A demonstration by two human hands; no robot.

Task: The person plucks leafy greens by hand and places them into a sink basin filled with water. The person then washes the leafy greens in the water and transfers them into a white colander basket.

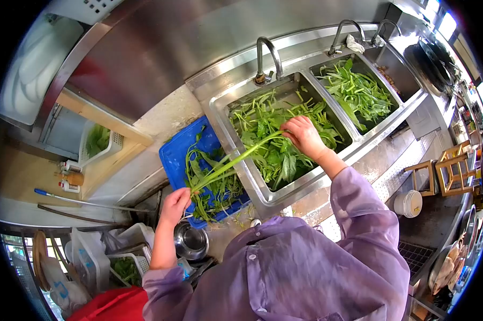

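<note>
A long leafy green stem (236, 160) stretches slantwise between my two hands, over the near-left rim of the left sink basin (245, 179). My left hand (174, 206) is closed on its lower end, beside the blue tray (173, 151), where stems and leaves (220, 188) lie in a tangle. Above the basin, my right hand (304, 137) pinches the other end; its fingertips are partly hidden. Loose leafy greens (284, 166) fill much of that basin beneath my right hand.
The middle basin holds more greens (359, 91); small brownish pieces lie in the far-right basin (396, 80). A curved faucet (268, 56) rises behind the left basin. A metal bowl (191, 241) stands below the tray. White bucket (408, 204) and wooden stools (450, 168) are at right.
</note>
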